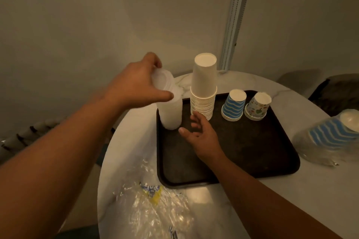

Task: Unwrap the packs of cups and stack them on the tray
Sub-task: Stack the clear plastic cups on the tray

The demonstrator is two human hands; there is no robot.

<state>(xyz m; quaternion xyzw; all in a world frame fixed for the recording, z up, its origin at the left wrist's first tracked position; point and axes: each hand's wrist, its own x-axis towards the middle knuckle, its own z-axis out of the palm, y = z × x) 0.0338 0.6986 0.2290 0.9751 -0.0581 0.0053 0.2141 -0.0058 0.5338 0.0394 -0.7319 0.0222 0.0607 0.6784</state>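
1. From the head camera we looked down on a dark tray (pixel 242 151) lying on a pale marbled table (pixel 291 190), with both our bare forearms reaching in.
2. Our left hand (pixel 136 83) was clamped over the top of a stack of translucent white cups (pixel 171 114), thumb on the near side and fingers curled over the far side. That stack stood upside down at the tray's far left corner.
3. Our right hand (pixel 200 134) hovered above the tray just beside the foot of that stack, fingers spread loosely and gripping nothing; we could not tell whether a fingertip touched the cups.
4. A tall stack of plain paper cups (pixel 204 87) stood inverted along the tray's far edge, just right of the translucent stack.
5. Further right along the same edge stood a short blue-striped stack (pixel 233 106) and, touching it, a short stack with coloured prints (pixel 257 106).
6. At the table's right edge, off the tray, a blue-striped pack (pixel 334 134) lay on its side in clear wrapping.
7. Crumpled clear wrapping (pixel 155 209) with a yellow and blue label lay on the table near its left front edge.
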